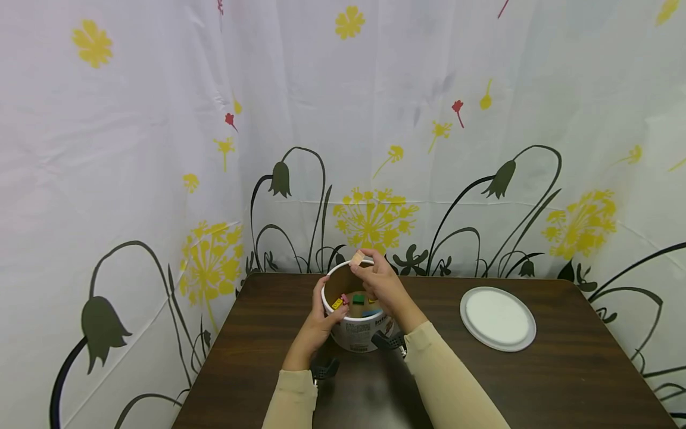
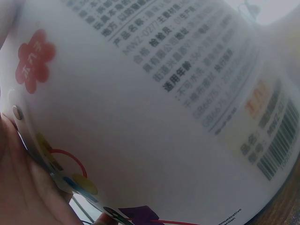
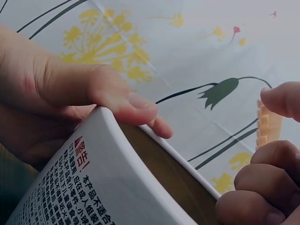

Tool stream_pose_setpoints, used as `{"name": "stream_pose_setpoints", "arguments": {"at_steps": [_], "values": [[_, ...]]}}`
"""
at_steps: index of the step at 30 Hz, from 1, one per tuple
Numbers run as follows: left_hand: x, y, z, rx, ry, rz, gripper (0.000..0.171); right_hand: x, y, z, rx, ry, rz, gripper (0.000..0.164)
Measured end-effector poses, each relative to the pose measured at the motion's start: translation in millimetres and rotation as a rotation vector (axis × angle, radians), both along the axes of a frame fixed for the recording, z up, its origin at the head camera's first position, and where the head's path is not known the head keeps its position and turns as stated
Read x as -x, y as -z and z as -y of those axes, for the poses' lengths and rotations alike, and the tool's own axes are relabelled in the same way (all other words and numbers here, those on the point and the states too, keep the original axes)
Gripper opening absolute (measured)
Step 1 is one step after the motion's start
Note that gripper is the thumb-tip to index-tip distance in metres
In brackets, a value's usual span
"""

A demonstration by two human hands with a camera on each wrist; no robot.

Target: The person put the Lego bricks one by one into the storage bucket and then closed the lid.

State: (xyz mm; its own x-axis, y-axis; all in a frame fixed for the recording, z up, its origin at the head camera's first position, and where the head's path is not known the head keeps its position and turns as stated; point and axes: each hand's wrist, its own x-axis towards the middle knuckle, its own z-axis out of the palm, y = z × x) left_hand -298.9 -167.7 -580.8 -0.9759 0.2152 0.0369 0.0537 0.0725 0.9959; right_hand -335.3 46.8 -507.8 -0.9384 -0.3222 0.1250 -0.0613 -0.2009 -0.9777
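Note:
A white cylindrical tub (image 1: 358, 336) with printed labels stands tilted on the table. My left hand (image 1: 316, 325) grips its left side, with the thumb over the rim (image 3: 105, 117). In the left wrist view, printed text, a barcode and a red flower mark cover the tub's wall (image 2: 131, 126). Over the tub's far rim, my right hand (image 1: 379, 281) pinches a pale tan toy piece (image 1: 357, 258) between thumb and finger. The right wrist view shows this piece's ridged edge (image 3: 268, 124). Inside lie a yellow block (image 1: 337, 304), a pink piece (image 1: 345, 298) and a green block (image 1: 358, 299).
A round white lid (image 1: 498, 319) lies on the dark wooden table (image 1: 257, 333), to the right of the tub. Behind the table's far edge hangs a white curtain (image 1: 321, 89) printed with flowers. Each wrist wears a dark strapped device.

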Motion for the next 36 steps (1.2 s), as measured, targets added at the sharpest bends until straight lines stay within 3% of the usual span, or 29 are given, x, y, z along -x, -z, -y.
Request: {"name": "stream_pose_setpoints", "arguments": {"at_steps": [14, 20, 24, 28, 32, 36], "values": [[2.4, -6.5, 1.6, 0.005, 0.0, -0.016, 0.092, -1.0, -4.6, 2.3, 0.032, 0.029, -0.038, 0.058], [1.7, -5.9, -0.3, -0.004, 0.005, -0.024, 0.094, -7.5, -0.1, -0.9, 0.109, 0.084, -0.153, 0.045], [-4.2, -8.3, 4.1, 0.04, 0.013, -0.03, 0.1, -23.6, 4.6, -6.2, 0.172, 0.169, -0.304, 0.027], [-9.6, -22.1, 13.0, 0.153, -0.003, -0.086, 0.102, -49.0, 5.0, -16.1, 0.058, 0.31, -0.409, 0.014], [-23.0, -41.9, 20.6, 0.202, -0.069, -0.201, 0.085, -83.5, 16.1, -47.6, -0.08, 0.348, -0.353, 0.014], [-53.8, -75.4, 11.1, 0.057, -0.119, -0.369, 0.042, -112.3, 31.7, -104.6, -0.203, 0.432, -0.264, 0.013]]}}
